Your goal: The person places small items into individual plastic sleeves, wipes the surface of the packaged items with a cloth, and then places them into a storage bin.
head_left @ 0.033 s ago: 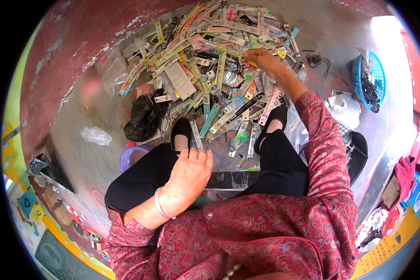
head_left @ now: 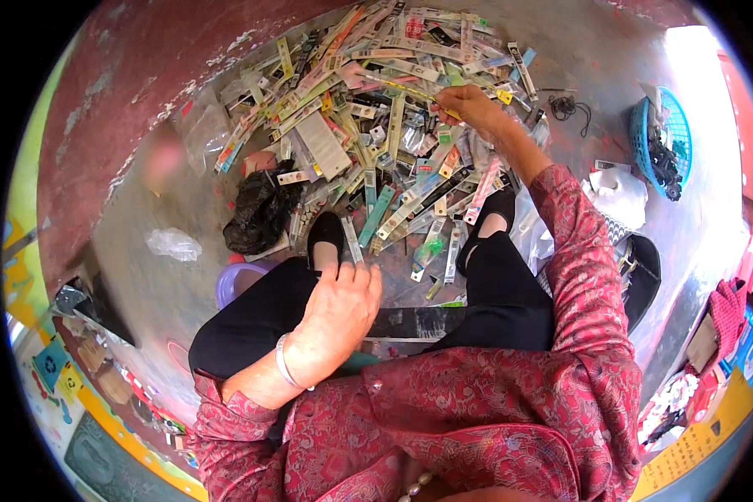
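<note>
My right hand [head_left: 468, 109] reaches out over a wide heap of packaging [head_left: 397, 134], mostly long, narrow clear sleeves and coloured strips. Pinched in its fingers is a thin yellow stick [head_left: 398, 85], which looks like a pencil and points to the left across the heap. My left hand [head_left: 340, 305] hangs over my lap near my left knee, back upward, its fingers loosely bent and a little apart. Nothing shows in it; the palm is hidden. In front of the left hand, a narrow clear sleeve [head_left: 352, 240] lies beside my left shoe [head_left: 325, 230].
Left of the heap lie a black plastic bag [head_left: 261, 205] and a crumpled clear bag [head_left: 174, 244]. A purple basin [head_left: 229, 284] sits by my left leg. To the right are a blue basket [head_left: 683, 138], a tangled black cord [head_left: 566, 109] and a white cloth [head_left: 617, 197].
</note>
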Demonstrator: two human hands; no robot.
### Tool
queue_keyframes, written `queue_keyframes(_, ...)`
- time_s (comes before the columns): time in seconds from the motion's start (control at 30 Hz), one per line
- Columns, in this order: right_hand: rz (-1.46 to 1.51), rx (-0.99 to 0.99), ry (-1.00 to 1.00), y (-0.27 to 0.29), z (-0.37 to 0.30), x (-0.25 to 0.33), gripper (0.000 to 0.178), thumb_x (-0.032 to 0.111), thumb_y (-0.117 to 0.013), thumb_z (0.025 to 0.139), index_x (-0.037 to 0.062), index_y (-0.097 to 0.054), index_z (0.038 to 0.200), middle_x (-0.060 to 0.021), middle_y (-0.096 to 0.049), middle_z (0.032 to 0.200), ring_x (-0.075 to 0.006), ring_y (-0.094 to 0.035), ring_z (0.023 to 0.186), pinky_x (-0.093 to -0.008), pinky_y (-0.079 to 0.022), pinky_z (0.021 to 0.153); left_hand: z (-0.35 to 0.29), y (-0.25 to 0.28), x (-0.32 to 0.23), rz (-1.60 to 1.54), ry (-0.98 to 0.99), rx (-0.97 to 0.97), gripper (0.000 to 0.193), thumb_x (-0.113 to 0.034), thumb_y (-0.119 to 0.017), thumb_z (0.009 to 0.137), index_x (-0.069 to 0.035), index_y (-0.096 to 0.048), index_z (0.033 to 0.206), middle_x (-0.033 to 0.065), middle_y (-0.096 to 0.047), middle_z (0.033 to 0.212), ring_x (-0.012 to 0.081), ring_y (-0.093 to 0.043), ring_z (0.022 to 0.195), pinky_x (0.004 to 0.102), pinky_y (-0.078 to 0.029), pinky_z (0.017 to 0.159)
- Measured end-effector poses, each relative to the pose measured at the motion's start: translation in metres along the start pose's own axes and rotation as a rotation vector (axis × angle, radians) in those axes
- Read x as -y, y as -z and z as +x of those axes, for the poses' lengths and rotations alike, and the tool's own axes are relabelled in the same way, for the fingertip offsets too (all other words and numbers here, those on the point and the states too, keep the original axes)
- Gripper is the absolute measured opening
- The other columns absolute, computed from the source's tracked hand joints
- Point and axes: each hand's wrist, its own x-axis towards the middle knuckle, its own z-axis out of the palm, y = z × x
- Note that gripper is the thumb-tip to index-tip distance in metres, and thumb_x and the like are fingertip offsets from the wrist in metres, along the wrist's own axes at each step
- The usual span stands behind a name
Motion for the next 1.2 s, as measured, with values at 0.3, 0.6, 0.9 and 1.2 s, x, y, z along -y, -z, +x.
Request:
queue_keyframes(0.3, -0.890, 0.508, 0.612, -0.094, -0.109, 0.054, 0.019, 0.021, -0.055, 0.080, 0.0027, -0.060, 0.077, -0.0134, -0.059, 0.072, -0.0337, -0.057, 0.069, -0.0415, -0.045, 0.060, 0.026, 0.035, 0.022, -0.161, 0.283, -0.396, 0.060, -0.018, -0.065, 0.074, -0.001, -0.040, 0.125, 0.0168, -0.058, 0.102, 0.0303, -0.056, 0.096, 0.0433, -0.041, 0.087)
queue_keyframes(0.6, -0.115, 0.427, 0.218, -0.074, -0.093, 0.064, 0.029, 0.030, -0.048, 0.088, 0.0059, -0.064, 0.095, -0.0046, -0.063, 0.078, -0.0142, -0.060, 0.063, -0.0272, -0.048, 0.057, 0.014, 0.027, 0.033, -0.778, 0.446, -0.115, 0.014, -0.006, -0.044, 0.088, 0.001, -0.055, 0.091, 0.0092, -0.058, 0.062, 0.0166, -0.059, 0.053, 0.0282, -0.047, 0.052)
queue_keyframes(0.9, -1.388, 0.125, 0.634, -0.081, 0.003, -0.042, 0.037, 0.017, -0.058, 0.076, 0.0122, -0.055, 0.113, -0.0111, -0.053, 0.114, -0.0276, -0.057, 0.099, -0.0413, -0.048, 0.076, 0.012, 0.053, 0.079, -1.225, 0.656, -0.643, 0.050, 0.002, -0.046, 0.087, -0.001, -0.030, 0.135, 0.0139, -0.060, 0.105, 0.0154, -0.061, 0.085, 0.0248, -0.048, 0.073)
queue_keyframes(1.2, -1.531, 0.188, 0.543, -0.066, 0.023, -0.066, 0.077, 0.010, -0.060, 0.074, 0.0165, -0.021, 0.139, -0.0119, -0.044, 0.124, -0.0262, -0.050, 0.110, -0.0388, -0.045, 0.085, 0.012, 0.045, 0.077, -1.221, 0.574, -0.823, 0.078, 0.008, -0.046, 0.084, -0.013, 0.002, 0.142, 0.0223, -0.046, 0.124, 0.0213, -0.061, 0.092, 0.0275, -0.049, 0.076)
